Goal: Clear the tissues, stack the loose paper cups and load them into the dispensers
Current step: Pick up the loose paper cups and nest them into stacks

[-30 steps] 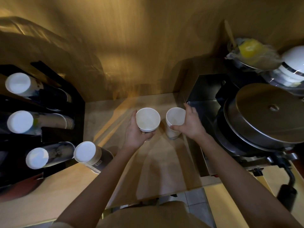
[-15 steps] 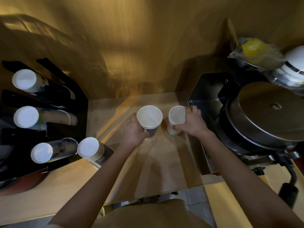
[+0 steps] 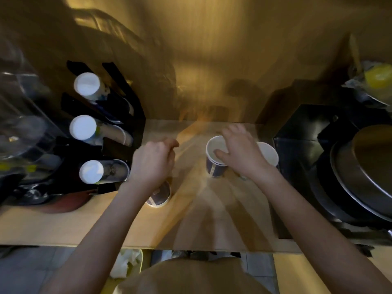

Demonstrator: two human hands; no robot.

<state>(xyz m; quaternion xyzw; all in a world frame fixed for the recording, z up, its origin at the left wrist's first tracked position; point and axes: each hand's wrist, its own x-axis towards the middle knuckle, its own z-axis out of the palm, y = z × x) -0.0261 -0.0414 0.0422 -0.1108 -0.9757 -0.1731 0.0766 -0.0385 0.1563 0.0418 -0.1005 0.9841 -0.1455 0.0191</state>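
A dark blue paper cup [image 3: 214, 169] stands upright on the wooden counter [image 3: 201, 219]. My right hand [image 3: 241, 154] lies over its right rim, thumb inside and fingers past the far edge. A white paper cup [image 3: 270, 154] stands just right of that hand, partly hidden by it. My left hand [image 3: 153, 164] hovers to the left with its fingers curled, holding nothing. Beneath its wrist lies a cup stack [image 3: 160, 197] on its side. The black dispenser rack [image 3: 127, 96] at the left holds three cup stacks with white bottoms [image 3: 83, 127].
A black machine [image 3: 301, 145] and a big metal pot with lid [image 3: 373, 166] fill the right side. A bag with something yellow [image 3: 377, 78] sits behind them. A bin with white tissue [image 3: 127, 262] stands below the counter's front edge. The view is blurred.
My left hand let go of the blue cup and moved left over the lying stack. My right hand left the white cup and shifted onto the blue cup. The camera swung left.
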